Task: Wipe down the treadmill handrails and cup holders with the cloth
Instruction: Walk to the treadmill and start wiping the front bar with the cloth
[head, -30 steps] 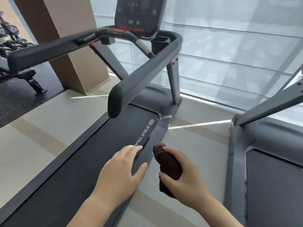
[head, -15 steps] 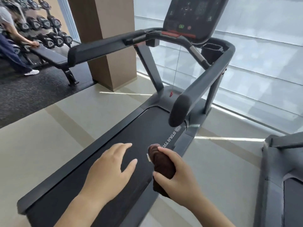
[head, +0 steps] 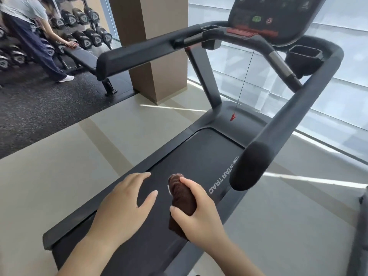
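My right hand (head: 197, 214) grips a bunched dark brown cloth (head: 182, 198) above the treadmill belt (head: 179, 156). My left hand (head: 123, 206) hovers beside it, fingers spread, holding nothing. The black right handrail (head: 278, 124) runs from its rounded end near my right hand up to the console (head: 274, 18). The left handrail (head: 145, 52) stretches across at upper left. A dark cup holder (head: 303, 56) sits inside the right corner under the console. Both hands are below and short of the rails, touching neither.
A red safety clip hangs on a cord (head: 233, 117) over the deck. A brown pillar (head: 155, 46) stands left of the treadmill. A person (head: 29, 32) leans over a weight bench (head: 83, 56) by a dumbbell rack at upper left. Another treadmill's edge (head: 361, 226) shows at right.
My view has swung left and nearer the treadmill, so the rails and console now sit further right. Both hands hold the same pose, cloth still gripped in the right.
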Demonstrator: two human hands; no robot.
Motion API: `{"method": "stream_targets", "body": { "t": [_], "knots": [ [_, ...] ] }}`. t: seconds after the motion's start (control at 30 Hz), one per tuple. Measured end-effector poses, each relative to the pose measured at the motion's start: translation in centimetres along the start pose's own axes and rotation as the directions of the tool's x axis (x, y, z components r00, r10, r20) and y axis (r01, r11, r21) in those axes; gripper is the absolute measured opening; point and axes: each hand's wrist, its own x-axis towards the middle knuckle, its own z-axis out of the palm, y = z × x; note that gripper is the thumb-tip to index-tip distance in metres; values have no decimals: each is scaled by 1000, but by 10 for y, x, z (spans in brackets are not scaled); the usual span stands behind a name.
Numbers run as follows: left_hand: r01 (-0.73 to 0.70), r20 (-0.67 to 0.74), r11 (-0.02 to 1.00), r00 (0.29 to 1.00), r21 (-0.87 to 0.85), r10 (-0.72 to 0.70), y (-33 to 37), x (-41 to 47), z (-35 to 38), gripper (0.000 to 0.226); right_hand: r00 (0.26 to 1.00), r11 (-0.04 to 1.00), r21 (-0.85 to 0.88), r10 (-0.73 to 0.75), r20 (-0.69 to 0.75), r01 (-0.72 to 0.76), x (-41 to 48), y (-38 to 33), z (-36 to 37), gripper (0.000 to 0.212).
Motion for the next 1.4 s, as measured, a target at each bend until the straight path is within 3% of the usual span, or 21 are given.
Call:
{"method": "stream_targets", "body": {
  "t": [0.37, 0.67, 1.0, 1.27, 1.4],
  "knots": [
    [-53, 12, 998, 999, -30, 53, -8, 100, -7, 48, 998, 996, 68, 55, -44, -52, 91, -7, 18, 57],
    [-196, 186, 980, 962, -42, 201, -18, 241, -50, 46, 945, 967, 96, 250, -213, -234, 198, -37, 36, 55],
    [-439, 257, 898, 865, -24, 430, 48, 347, -171, 47, 875, 958, 92, 287, -391, -273, 273, -150, -21, 57],
    [-576, 330, 814, 755, -80, 566, 140, 420, -150, 43, 737, 921, 186, 386, -554, -343, 311, -136, -104, 57],
    [-601, 328, 798, 746, -40, 579, 188, 462, -126, 42, 730, 930, 218, 367, -577, -295, 346, -113, -156, 56]
  ]
}}
